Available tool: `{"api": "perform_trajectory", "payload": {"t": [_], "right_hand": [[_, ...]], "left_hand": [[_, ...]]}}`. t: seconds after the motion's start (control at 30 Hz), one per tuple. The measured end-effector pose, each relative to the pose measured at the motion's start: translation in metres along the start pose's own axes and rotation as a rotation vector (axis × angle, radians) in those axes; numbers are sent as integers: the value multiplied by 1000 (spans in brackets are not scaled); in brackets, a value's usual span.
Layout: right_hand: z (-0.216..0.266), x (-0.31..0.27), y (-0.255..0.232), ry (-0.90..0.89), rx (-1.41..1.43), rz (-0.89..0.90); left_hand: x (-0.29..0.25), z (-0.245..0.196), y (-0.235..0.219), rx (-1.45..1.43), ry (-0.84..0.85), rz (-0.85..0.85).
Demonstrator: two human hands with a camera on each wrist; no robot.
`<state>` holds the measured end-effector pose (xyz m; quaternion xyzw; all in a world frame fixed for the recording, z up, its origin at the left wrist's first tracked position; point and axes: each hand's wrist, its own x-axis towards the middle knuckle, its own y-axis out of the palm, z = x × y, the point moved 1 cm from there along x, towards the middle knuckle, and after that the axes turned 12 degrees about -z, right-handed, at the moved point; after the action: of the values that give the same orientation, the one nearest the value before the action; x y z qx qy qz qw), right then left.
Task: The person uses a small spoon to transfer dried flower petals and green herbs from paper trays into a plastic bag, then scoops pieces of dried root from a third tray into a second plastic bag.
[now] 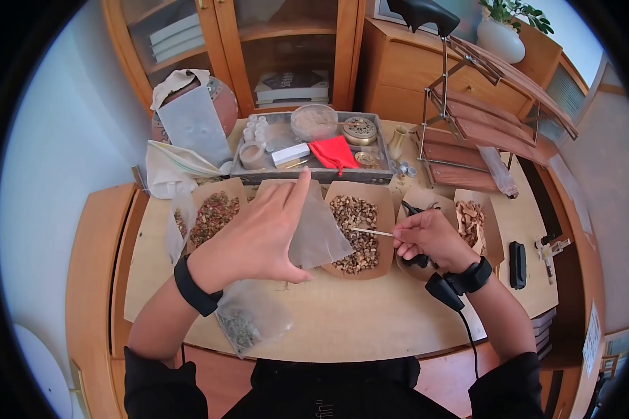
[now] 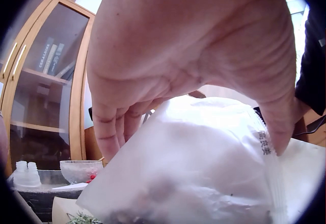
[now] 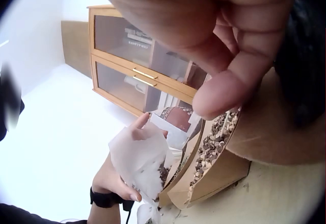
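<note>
My left hand [image 1: 248, 227] holds a translucent bag [image 1: 318, 234] between its widely spread thumb and fingers, over the middle of the table. In the left wrist view the thumb lies at the printed edge of the bag [image 2: 198, 168], with dark pieces showing faintly through its lower part. The right wrist view shows the bag [image 3: 135, 152] tilted in that hand. My right hand [image 1: 433, 237] pinches a thin pale stick [image 1: 372, 232], its far end above a paper tray of brown and cream pieces [image 1: 354, 255]. Part of another paper tray is hidden behind the bag.
Trays of reddish mix [image 1: 215, 216] and pale shavings [image 1: 470, 218] flank the middle. A grey tray [image 1: 258, 174] behind holds a bowl and red pouch [image 1: 334, 153]. Nearer are a bag of green herb [image 1: 243, 325] and a black case [image 1: 517, 265]; a folding rack [image 1: 461, 157] stands right.
</note>
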<state>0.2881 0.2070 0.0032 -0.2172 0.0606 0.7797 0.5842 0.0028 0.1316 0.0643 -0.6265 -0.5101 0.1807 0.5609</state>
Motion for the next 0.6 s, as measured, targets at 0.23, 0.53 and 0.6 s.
{"api": "perform_trajectory", "payload": {"t": [0.23,0.53,0.6], "right_hand": [[3,-8,-10,5,74,-31],[69,-46,-7,-190,-97,11],[77,-55,3,-211,-117,6]], "left_hand": [[2,-1,5,21,8,42],[11,-7,9,29,61,2],[13,-12,8,19,47,10]]}}
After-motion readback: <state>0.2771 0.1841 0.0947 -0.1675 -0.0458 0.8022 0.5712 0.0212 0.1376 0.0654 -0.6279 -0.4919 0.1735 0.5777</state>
